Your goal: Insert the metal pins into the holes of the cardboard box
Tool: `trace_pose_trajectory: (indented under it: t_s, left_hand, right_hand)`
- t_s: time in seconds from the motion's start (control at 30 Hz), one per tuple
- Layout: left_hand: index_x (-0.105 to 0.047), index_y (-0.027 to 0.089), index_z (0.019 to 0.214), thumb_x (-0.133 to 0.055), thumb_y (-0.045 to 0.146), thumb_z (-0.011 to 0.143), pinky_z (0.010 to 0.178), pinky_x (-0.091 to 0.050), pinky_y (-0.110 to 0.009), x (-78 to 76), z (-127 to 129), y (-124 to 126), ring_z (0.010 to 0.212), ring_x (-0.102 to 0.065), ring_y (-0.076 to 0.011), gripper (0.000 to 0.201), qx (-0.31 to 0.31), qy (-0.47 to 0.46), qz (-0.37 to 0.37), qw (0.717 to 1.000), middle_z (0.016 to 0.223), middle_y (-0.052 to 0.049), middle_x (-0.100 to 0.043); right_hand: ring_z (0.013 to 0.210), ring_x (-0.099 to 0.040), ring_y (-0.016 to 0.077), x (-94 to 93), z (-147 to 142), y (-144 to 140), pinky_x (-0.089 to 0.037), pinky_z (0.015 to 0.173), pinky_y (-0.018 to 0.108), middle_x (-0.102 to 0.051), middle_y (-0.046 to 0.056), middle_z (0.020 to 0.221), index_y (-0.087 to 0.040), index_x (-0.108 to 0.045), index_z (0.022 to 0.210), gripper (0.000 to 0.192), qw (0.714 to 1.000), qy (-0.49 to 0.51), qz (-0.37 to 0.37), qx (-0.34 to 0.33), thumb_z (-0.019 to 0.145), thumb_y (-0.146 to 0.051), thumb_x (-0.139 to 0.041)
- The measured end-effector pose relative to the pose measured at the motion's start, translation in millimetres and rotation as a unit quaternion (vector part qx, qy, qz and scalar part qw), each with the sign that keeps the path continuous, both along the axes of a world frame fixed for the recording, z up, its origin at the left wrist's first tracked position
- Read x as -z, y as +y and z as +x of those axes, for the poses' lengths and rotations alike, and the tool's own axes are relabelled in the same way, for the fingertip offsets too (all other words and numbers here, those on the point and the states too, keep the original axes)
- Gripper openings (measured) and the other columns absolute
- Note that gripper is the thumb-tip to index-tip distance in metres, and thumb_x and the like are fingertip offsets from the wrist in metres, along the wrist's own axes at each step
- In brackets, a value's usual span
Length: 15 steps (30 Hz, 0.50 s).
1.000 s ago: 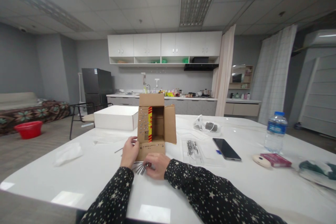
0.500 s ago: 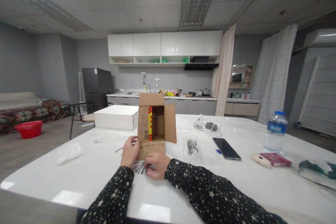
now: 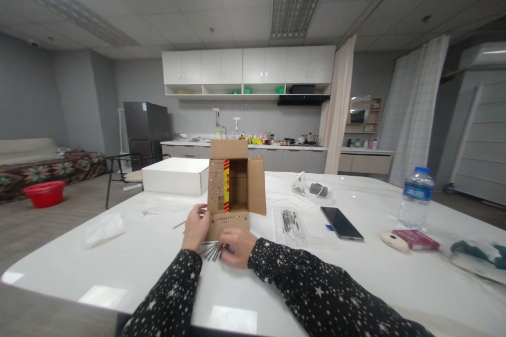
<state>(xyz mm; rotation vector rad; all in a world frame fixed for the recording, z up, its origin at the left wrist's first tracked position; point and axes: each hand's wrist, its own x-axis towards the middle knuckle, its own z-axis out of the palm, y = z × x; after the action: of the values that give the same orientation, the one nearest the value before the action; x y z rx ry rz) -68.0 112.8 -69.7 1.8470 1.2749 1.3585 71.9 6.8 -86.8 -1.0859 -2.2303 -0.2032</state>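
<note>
Head view: right hand point(image 3: 237, 247) pinches thin nails point(image 3: 211, 250) (metal)

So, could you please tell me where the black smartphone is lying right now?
The black smartphone lies flat on the white table, right of the open cardboard box, between the clear plastic bag of nails and the water bottle.

No text legible anywhere in view. Cardboard box point(image 3: 235, 189) carries a red-and-yellow printed strip down its left inner flap, characters too small to resolve. Water bottle point(image 3: 415, 197) has a blue label and the small red box point(image 3: 416, 240) bears print, both unreadable.
</note>
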Motion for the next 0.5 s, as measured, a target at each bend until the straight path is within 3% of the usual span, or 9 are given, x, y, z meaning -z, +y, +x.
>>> trace_pose_trajectory:
  t_s: [0.2, 0.37, 0.5]
  left_hand:
    - [-0.059, 0.014, 0.102, -0.048, 0.028, 0.073, 0.069, -0.05, -0.031, -0.8, -0.3, -0.5, 0.073, -0.063, -0.019, 0.035, -0.001, -0.001, -0.002, 1.0, 0.088, -0.009, -0.067]
    - [-0.059, 0.014, 0.102, -0.048, 0.03, 0.074, 0.069, -0.05, -0.031, -1.7, -0.4, -2.2, 0.073, -0.063, -0.019, 0.034, 0.005, -0.006, -0.008, 1.0, 0.089, -0.009, -0.067]
    - [-0.059, 0.014, 0.102, -0.048, 0.03, 0.074, 0.07, -0.05, -0.032, -1.1, -0.3, -2.0, 0.074, -0.063, -0.019, 0.034, 0.002, -0.006, -0.011, 1.0, 0.09, -0.009, -0.067]
  right_hand:
    - [0.077, -0.06, 0.0158, -0.2, 0.5, 0.6, -0.045, 0.071, 0.025, -0.064, 0.003, 0.085, -0.02, -0.062, 0.087, 0.017, 0.995, 0.046, -0.009, 0.092, 0.073, -0.015, -0.052]
    - [0.074, -0.061, 0.0195, -0.4, 3.8, 3.2, -0.042, 0.065, 0.028, -0.066, 0.005, 0.084, -0.02, -0.054, 0.113, 0.035, 0.961, 0.11, -0.071, 0.244, 0.079, -0.024, -0.052]
    - [0.068, -0.06, 0.0191, 2.7, 8.7, 10.0, -0.039, 0.061, 0.027, -0.066, 0.005, 0.081, -0.02, -0.05, 0.12, 0.042, 0.942, 0.138, -0.101, 0.289, 0.079, -0.027, -0.053]
